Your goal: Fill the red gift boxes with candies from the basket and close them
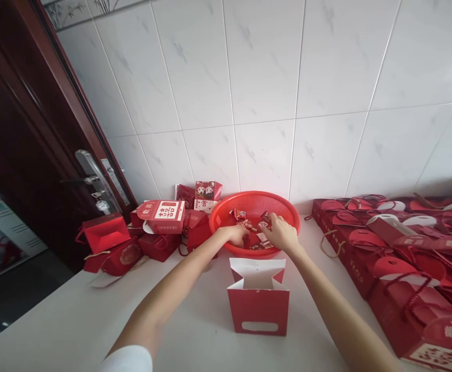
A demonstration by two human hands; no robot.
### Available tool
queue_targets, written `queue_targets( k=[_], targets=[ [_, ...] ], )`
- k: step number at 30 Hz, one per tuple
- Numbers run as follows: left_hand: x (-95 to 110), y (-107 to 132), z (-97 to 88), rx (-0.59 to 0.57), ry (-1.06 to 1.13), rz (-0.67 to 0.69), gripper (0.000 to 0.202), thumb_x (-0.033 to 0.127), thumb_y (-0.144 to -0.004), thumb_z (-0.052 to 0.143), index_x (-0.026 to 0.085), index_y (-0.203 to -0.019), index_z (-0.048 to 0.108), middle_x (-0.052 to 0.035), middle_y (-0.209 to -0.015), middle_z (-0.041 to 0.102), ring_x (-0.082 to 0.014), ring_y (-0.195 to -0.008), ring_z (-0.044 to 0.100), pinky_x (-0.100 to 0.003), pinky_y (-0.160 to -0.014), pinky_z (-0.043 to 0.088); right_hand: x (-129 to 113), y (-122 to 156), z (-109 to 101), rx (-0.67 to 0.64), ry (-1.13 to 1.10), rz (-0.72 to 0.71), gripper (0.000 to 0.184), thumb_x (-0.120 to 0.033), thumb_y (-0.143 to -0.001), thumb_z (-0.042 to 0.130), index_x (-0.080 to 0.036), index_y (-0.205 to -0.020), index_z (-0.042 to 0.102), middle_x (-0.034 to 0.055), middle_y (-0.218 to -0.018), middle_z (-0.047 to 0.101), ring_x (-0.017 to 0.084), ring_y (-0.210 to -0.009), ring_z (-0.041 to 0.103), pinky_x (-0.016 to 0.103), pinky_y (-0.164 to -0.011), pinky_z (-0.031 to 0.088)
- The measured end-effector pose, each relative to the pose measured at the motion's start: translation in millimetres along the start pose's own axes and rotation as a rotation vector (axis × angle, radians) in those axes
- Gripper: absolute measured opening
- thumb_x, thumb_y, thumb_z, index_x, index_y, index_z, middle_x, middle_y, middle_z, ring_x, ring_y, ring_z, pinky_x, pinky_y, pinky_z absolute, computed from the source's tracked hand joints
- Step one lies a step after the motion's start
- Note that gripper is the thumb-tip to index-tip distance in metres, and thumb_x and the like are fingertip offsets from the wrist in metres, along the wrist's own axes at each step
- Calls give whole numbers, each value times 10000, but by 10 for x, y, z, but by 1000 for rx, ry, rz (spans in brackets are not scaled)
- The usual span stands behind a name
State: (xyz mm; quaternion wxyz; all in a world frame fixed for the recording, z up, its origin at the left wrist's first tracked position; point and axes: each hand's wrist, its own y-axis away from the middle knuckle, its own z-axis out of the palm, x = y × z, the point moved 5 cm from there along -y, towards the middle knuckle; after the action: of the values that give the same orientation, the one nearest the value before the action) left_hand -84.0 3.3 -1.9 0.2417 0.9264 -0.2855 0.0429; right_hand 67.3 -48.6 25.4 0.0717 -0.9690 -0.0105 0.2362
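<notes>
From the head view, I'm looking at a red perforated plastic basket (254, 196) on a white tabletop (195, 330), and I'll take that basket as the middle of the clock. Both hands are down inside it among small wrapped sweets (238, 213) in red printed wrappers. The left hand (239, 235) reaches in around eight o'clock, fingers curled downward; the right hand (283, 232) comes in near four o'clock, its fingers bent inward over the wrappers. I can't tell whether either one is pinching a piece, since the fingertips are partly hidden. Just beside the basket at six o'clock, between the forearms, stands an upright red paper gift box (260, 310), top open to its white inside, with a white oblong patch low on the near face. Toward nine o'clock there's a jumbled heap of red gift boxes (166, 223), one with a double-happiness panel, and at ten a carton printed with cartoon figures (207, 191) sits against the tiled wall (264, 93). From three round to four, handled red wedding boxes (365, 263) stand packed in rows.
</notes>
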Motion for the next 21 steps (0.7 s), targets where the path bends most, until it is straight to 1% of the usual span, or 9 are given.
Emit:
queue_targets(
  k=[2,4,5,7,10,13,15,18,21],
  targets=[
    [115,-37,-46,15,13,80,479,176,-646,703,213,-1122,682,-86,-1090,703,-299,-993,657,-360,-848,512,56,-19,-15,25,-77,48,345,-402,-968,439,-205,-1237,529,141,-1260,620,296,-1078,657,361,-786,474],
    [274,-109,-81,45,2,147,594,216,-654,726,242,-1239,626,-89,-1200,656,-311,-1079,620,-380,-900,496,114,-39,-30,55,-158,90,377,-434,-979,410,-209,-1264,512,144,-1307,603,287,-1100,651,371,-817,480],
    [358,-158,-84,55,-10,171,620,230,-652,735,245,-1260,613,-98,-1240,631,-325,-1111,601,-396,-910,493,138,-48,-37,68,-194,106,401,-451,-984,396,-211,-1288,499,145,-1333,592,284,-1125,642,378,-842,481],
    [509,-273,-65,61,-30,196,585,196,-630,743,224,-1204,639,-113,-1254,613,-347,-1127,583,-408,-900,496,174,-62,-44,83,-249,128,438,-480,-990,377,-220,-1327,479,140,-1368,580,279,-1169,626,396,-898,474],
    [627,-444,-40,69,-16,192,468,78,-580,734,189,-1032,685,-96,-1102,669,-337,-1031,619,-386,-859,504,197,-68,-47,84,-311,136,458,-507,-987,377,-229,-1337,475,128,-1382,581,275,-1188,623,421,-960,456],
    [580,-529,-100,113,27,172,447,56,-559,772,187,-976,681,-62,-940,691,-324,-958,645,-379,-843,507,199,-68,-53,83,-381,123,455,-508,-977,399,-225,-1323,485,125,-1380,589,270,-1200,618,427,-986,445],
    [476,-518,-176,159,66,144,462,68,-572,790,186,-1003,670,-60,-920,695,-326,-961,650,-383,-846,509,196,-76,-57,95,-436,109,437,-499,-965,426,-223,-1294,506,116,-1363,605,265,-1224,601,417,-990,443],
    [301,-422,-282,230,134,99,497,109,-634,778,173,-1108,643,-65,-1023,696,-298,-986,650,-340,-835,506,195,-109,-56,121,-553,88,409,-479,-934,479,-209,-1234,544,113,-1303,638,261,-1197,607,392,-963,457],
    [175,-316,-353,296,201,49,553,167,-676,763,189,-1206,606,-37,-1124,673,-237,-987,647,-263,-785,495,217,-148,-54,137,-775,91,396,-458,-877,547,-191,-1168,573,109,-1165,686,245,-1045,658,352,-862,497]
  ],
)
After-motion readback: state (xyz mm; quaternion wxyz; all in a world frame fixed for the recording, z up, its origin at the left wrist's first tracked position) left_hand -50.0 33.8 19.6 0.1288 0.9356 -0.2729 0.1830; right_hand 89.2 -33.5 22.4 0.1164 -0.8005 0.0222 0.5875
